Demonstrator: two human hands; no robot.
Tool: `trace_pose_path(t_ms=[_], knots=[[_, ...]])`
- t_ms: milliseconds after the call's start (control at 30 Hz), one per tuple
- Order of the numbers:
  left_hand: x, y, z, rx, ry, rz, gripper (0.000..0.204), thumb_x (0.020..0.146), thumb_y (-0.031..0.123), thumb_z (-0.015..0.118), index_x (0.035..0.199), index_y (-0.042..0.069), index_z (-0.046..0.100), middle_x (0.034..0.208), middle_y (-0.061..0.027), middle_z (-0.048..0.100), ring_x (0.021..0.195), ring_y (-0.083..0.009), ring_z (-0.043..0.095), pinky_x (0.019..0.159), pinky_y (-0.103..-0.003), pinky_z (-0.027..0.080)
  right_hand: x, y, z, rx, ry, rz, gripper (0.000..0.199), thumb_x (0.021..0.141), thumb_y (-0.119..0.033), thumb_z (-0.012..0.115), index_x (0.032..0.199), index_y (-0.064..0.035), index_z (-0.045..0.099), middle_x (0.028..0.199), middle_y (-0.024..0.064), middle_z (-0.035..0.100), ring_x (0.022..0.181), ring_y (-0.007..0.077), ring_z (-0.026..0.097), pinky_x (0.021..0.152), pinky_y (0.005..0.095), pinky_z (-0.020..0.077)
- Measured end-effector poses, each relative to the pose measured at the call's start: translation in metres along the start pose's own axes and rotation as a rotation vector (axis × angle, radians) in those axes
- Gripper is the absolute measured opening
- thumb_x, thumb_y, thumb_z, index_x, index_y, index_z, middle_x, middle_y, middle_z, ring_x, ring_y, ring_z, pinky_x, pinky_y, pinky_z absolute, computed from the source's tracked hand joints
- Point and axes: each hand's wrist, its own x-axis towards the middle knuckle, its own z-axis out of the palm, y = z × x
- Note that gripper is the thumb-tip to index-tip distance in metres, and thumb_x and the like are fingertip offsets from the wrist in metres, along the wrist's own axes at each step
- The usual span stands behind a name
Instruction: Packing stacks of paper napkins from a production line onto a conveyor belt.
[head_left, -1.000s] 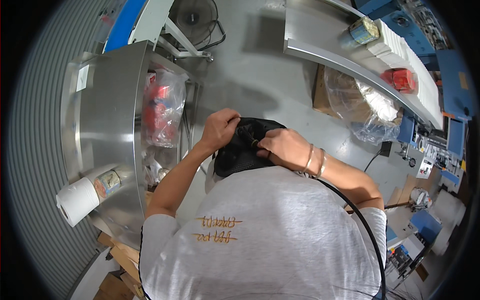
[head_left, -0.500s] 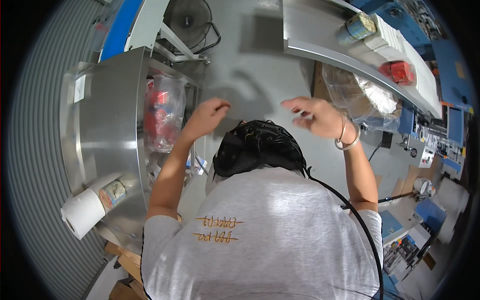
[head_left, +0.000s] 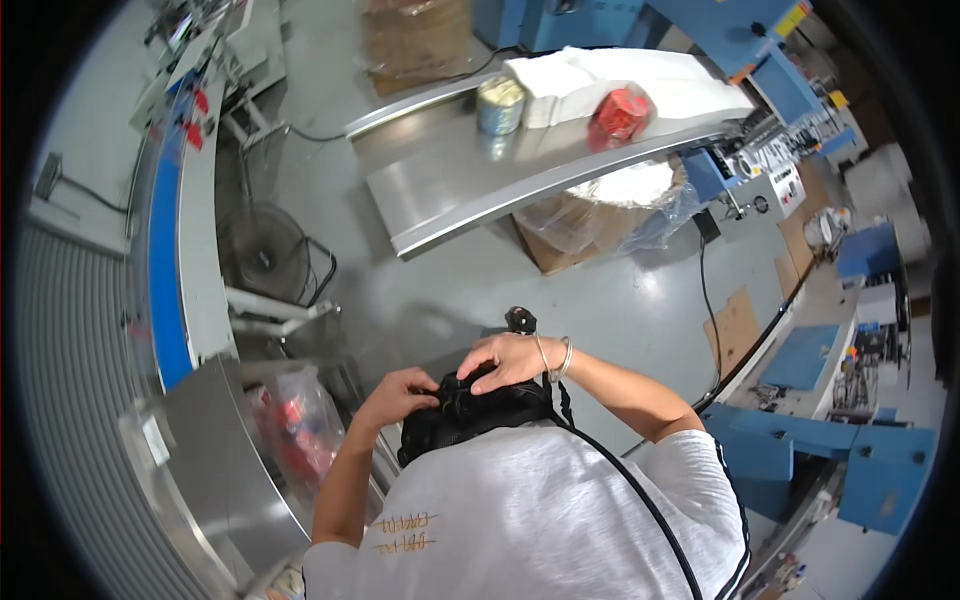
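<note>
Seen from above, a person in a light grey short-sleeved shirt [head_left: 530,520] has both hands up on a black strapped head mount [head_left: 470,415] worn over dark hair, which sits at the lower middle of the view, just above the shoulders; the left hand [head_left: 400,393] rests on the mount's left side with its fingers curled against the black material, though whether its grip is clamped on a strap cannot be told; the right hand [head_left: 512,360], with thin metal bangles [head_left: 555,357] at the wrist, lies across the top of the mount, fingers bent and pressed onto it; a black cable [head_left: 640,500] runs from the mount down over the right shoulder; to the left stands a curved stainless steel bench [head_left: 215,470] with a clear plastic bag of red items [head_left: 295,430] beside it; farther off, a second long steel bench [head_left: 500,170] carries a round tin [head_left: 500,105], a red packet [head_left: 618,113] and folded white sheets [head_left: 620,80].
</note>
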Motion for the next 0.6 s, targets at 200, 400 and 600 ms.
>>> trace_pose_path(t_ms=[200,400,600], knots=[[0.06,0.048,-0.007,0.256,-0.047,-0.028,0.021,0.078,0.001,0.07,0.098,0.0,0.064,0.088,-0.0042,0.064,0.083,-0.011,0.06,0.074,-0.027,0.05,-0.016,0.024,-0.072,-0.044,0.002,0.056,0.041,0.087,-0.036,0.065,0.115,-0.0071,0.063,0.106,0.0119,0.069,0.098,0.023,0.065,0.086,0.0325,0.0499],[0.15,0.14,-0.02,0.036,0.194,0.094,0.021,0.088,0.008,0.062,0.107,0.0,0.064,0.092,-0.0029,0.066,0.081,-0.0077,0.058,0.072,-0.025,0.048,-0.047,0.049,-0.188,-0.071,0.203,0.084,0.038,0.09,-0.028,0.063,0.12,-0.0055,0.06,0.102,0.0097,0.068,0.093,0.0195,0.064,0.085,0.0302,0.05],[0.305,0.25,-0.03,0.749,0.708,0.51,0.038,0.078,0.0,0.062,0.116,0.002,0.058,0.121,-0.0146,0.058,0.104,-0.0294,0.059,0.086,-0.038,0.046,-0.084,0.06,-0.273,-0.093,0.17,-0.034,0.036,0.089,-0.027,0.06,0.117,-0.0041,0.06,0.099,0.0118,0.068,0.09,0.0212,0.066,0.081,0.0315,0.0514]])
